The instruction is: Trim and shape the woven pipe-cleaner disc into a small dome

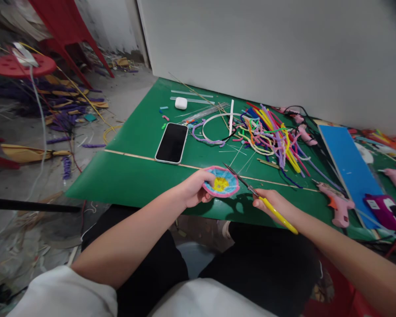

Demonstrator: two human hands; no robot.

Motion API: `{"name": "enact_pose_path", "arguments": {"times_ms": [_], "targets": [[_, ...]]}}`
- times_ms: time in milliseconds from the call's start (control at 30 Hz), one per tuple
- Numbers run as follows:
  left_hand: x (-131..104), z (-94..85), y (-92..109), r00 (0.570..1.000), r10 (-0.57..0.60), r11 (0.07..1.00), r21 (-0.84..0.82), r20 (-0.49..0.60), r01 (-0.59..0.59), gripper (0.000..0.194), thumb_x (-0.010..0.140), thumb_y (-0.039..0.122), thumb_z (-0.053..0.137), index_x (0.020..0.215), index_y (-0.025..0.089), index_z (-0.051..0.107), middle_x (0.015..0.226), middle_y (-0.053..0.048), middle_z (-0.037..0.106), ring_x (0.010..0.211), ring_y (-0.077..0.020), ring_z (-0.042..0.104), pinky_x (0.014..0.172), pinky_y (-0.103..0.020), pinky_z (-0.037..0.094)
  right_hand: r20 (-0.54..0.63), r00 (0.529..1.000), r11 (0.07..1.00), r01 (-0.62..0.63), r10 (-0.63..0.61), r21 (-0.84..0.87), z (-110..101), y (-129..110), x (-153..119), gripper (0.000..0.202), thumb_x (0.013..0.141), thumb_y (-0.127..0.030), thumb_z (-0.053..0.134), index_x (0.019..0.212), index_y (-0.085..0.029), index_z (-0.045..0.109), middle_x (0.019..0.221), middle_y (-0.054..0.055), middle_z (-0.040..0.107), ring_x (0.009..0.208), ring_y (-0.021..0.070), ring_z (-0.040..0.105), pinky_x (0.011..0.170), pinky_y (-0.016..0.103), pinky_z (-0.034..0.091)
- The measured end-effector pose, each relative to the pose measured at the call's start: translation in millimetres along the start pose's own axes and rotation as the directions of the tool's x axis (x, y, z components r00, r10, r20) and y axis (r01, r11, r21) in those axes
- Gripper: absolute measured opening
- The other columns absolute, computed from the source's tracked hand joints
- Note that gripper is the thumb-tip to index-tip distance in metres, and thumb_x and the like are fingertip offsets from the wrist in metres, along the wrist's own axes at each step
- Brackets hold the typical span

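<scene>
My left hand (199, 187) grips the left side of a small round woven piece, shaped like a shallow bowl (230, 182), with a pink rim, a light blue band and a yellow middle. The thumb lies inside it, over the blue part. In my right hand (272, 204) is a pair of scissors (279, 215) with yellow handles. Their dark blades point up and left and reach the bowl's upper right rim; whether they touch it I cannot tell. Both hands are above the near edge of the green table (135, 189).
A phone (172, 143) and a white earphone case (181, 103) lie behind my left hand. Beyond my right hand is a heap of coloured pipe cleaners (267, 132). Pink glue guns (336, 202) and a blue board (345, 158) are at the right. A white panel (267, 53) stands behind.
</scene>
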State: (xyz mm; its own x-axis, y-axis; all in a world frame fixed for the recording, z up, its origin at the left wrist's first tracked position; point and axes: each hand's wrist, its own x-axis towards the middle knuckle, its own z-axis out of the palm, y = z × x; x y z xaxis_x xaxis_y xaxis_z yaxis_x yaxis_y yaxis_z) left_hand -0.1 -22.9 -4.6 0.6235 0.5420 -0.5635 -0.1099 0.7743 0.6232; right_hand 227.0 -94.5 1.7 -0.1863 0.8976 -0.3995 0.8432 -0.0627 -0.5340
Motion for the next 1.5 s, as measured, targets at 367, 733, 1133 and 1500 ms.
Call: {"name": "enact_pose_path", "arguments": {"times_ms": [367,733,1133,1500], "targets": [[-5.6,0.2,3.1,0.994,0.110,0.987,0.116,-0.017,-0.107,0.056,0.055,0.009,0.044,0.110,0.017,0.051,0.055,0.000,0.058,0.025,-0.0065,0.039,0.022,-0.016,0.029,-0.120,0.989,0.994,0.090,-0.082,0.067,-3.1,10.1,-2.1,0.052,0.068,-0.071,0.036,0.061,-0.020,0.037,0.054,-0.003,0.038,0.051,0.0108,0.033,0.048,0.024,0.027],[-8.5,-2.5,9.7,0.966,0.257,0.955,0.154,-0.011,-0.252,0.028,0.066,0.017,0.053,0.094,0.013,0.057,0.057,0.000,0.058,0.033,-0.0087,0.048,0.023,-0.016,0.034,-0.115,0.993,0.952,-0.004,-0.033,-0.306,-18.9,3.2,-13.0,0.035,0.073,-0.055,0.050,0.081,-0.022,0.039,0.064,0.000,0.048,0.055,0.0155,0.046,0.050,0.025,0.034],[-11.9,-4.1,6.3,0.982,0.074,0.951,0.284,0.175,-0.123,0.047,0.062,0.011,0.045,0.107,0.016,0.054,0.059,0.000,0.061,0.030,-0.0084,0.046,0.022,-0.016,0.034,-0.001,0.985,0.985,0.173,-0.173,0.009,-7.5,7.9,0.8,0.050,0.073,-0.067,0.040,0.086,-0.020,0.046,0.084,0.005,0.057,0.069,0.0169,0.053,0.060,0.025,0.039],[-11.4,-3.4,4.5,0.982,0.032,0.950,0.299,0.188,-0.088,0.052,0.060,0.011,0.043,0.111,0.017,0.052,0.052,0.001,0.056,0.027,-0.0077,0.043,0.023,-0.015,0.033,0.112,0.972,0.977,0.199,-0.207,0.079,-5.3,7.4,4.3,0.054,0.074,-0.069,0.035,0.088,-0.019,0.048,0.075,0.002,0.055,0.060,0.0127,0.048,0.056,0.023,0.036]]}}
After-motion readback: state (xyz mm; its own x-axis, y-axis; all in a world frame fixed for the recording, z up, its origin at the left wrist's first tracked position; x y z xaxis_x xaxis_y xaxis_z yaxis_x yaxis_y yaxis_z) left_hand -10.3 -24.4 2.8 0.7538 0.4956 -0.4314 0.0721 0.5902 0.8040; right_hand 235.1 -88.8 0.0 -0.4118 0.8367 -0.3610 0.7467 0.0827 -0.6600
